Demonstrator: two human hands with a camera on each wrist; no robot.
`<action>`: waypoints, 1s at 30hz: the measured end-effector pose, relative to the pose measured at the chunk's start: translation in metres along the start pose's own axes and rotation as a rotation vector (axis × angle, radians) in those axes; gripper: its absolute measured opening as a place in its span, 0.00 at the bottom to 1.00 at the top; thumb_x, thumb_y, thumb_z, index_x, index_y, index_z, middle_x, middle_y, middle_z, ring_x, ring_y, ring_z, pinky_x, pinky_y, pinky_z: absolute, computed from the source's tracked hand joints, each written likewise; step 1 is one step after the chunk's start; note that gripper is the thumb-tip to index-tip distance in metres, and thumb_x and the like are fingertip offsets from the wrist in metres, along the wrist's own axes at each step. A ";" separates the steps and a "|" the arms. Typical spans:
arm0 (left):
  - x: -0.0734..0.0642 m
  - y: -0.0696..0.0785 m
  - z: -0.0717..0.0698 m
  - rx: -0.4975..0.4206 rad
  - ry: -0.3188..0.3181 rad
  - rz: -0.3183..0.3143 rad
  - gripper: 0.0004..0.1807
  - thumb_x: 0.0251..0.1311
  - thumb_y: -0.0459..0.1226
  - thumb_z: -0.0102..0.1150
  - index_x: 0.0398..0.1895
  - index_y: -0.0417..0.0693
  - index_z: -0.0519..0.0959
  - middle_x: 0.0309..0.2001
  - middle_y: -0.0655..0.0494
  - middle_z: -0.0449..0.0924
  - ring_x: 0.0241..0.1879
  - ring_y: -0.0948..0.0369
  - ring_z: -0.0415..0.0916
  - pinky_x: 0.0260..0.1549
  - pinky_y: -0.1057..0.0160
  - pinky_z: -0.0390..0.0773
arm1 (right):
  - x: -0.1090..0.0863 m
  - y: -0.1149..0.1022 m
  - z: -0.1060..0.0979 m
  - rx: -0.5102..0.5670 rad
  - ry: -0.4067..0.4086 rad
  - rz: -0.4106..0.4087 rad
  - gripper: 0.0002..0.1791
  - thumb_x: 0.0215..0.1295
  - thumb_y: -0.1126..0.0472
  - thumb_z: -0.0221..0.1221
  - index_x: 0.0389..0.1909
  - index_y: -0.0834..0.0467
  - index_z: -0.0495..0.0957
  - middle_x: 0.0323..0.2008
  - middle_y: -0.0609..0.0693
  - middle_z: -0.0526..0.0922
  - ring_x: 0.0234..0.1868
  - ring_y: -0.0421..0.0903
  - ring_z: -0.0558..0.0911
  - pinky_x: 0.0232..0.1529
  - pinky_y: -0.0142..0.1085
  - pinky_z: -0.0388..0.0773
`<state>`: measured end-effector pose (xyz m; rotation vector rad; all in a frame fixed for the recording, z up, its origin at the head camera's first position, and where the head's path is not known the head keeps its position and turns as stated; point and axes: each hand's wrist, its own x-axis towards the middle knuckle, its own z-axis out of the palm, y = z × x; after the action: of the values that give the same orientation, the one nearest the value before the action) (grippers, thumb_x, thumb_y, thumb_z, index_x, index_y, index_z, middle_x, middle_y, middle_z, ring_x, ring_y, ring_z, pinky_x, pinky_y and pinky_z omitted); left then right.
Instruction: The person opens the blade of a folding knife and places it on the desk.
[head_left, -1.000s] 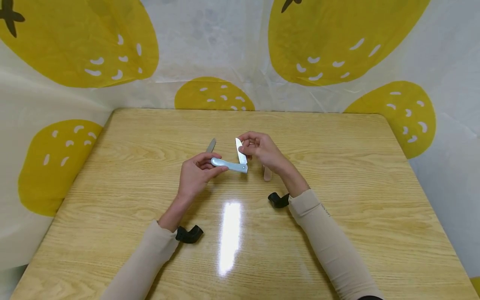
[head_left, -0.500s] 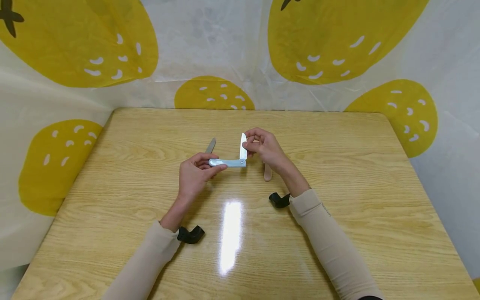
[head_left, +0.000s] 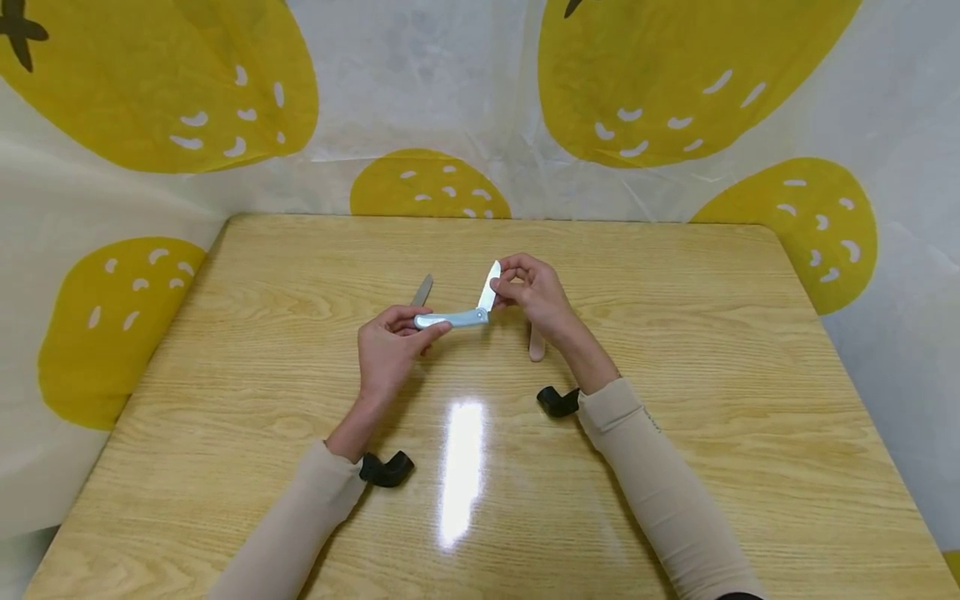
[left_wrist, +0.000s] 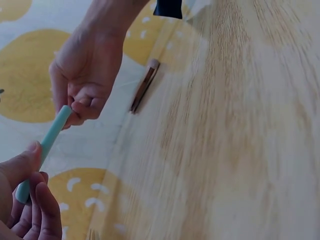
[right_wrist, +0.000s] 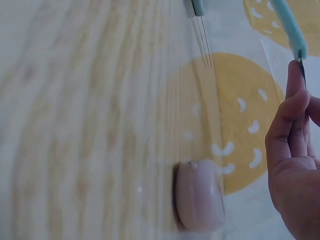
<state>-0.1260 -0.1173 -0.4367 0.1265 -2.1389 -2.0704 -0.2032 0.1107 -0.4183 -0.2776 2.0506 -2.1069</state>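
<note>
A folding knife with a pale blue-green handle is held above the table, its shiny blade partly unfolded at an obtuse angle to the handle. My left hand grips the handle's rear end between thumb and fingers. With thumb and fingers my right hand pinches the blade; the right wrist view shows the thin blade edge running into that pinch. Behind my left hand lies a second knife, its grey blade showing and its handle blue-green. Below my right hand lies a pinkish folded knife.
The wood-grain table reaches back to a white curtain printed with yellow fruit, which also hangs at both sides. Black curved mounts stick out from both wrists.
The blade has swung away from the handle, from leaning left through upright to leaning right. My right hand has moved slightly up and right with it; the left has shifted little.
</note>
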 end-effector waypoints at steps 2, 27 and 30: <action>0.000 -0.001 0.001 -0.006 0.013 -0.001 0.19 0.49 0.36 0.83 0.42 0.37 0.87 0.27 0.63 0.88 0.22 0.65 0.80 0.21 0.69 0.80 | 0.001 0.001 0.000 0.015 0.014 0.000 0.14 0.72 0.73 0.59 0.54 0.74 0.72 0.29 0.47 0.80 0.26 0.41 0.85 0.34 0.34 0.86; 0.009 -0.002 0.016 -0.046 0.168 -0.037 0.21 0.48 0.41 0.85 0.42 0.38 0.88 0.25 0.60 0.87 0.18 0.61 0.80 0.21 0.67 0.78 | 0.000 0.005 0.008 0.237 0.202 0.011 0.09 0.71 0.75 0.58 0.44 0.62 0.70 0.30 0.49 0.78 0.27 0.42 0.87 0.35 0.36 0.89; 0.011 -0.002 0.017 -0.052 0.183 -0.023 0.24 0.47 0.41 0.85 0.44 0.35 0.87 0.25 0.60 0.87 0.19 0.60 0.80 0.21 0.68 0.78 | 0.000 0.004 0.009 0.273 0.215 0.009 0.09 0.71 0.76 0.57 0.43 0.62 0.69 0.31 0.49 0.77 0.27 0.43 0.88 0.36 0.36 0.89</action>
<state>-0.1400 -0.1021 -0.4387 0.3221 -1.9836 -2.0383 -0.2008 0.1017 -0.4224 -0.0014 1.8293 -2.4685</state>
